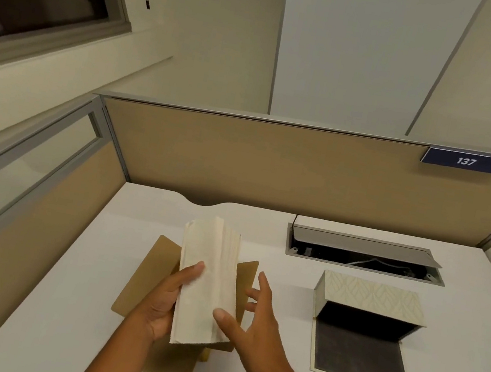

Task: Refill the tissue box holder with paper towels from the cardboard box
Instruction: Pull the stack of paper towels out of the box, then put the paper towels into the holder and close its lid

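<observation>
A thick stack of cream paper towels (209, 274) stands upright above the open brown cardboard box (144, 279), whose flaps spread out on the white desk. My left hand (165, 300) grips the stack's left side. My right hand (251, 320) touches its right side, thumb on the front and fingers spread behind. To the right, the tissue box holder (371, 299) lies tipped on its side, leaf-patterned, with its dark inside showing and its bottom flap (360, 356) lying open flat on the desk.
A grey cable hatch (367, 248) stands open at the back of the white desk (81, 304). Tan cubicle partitions (273, 164) close off the back and left sides. A blue sign reading 137 (466, 161) hangs on the back partition.
</observation>
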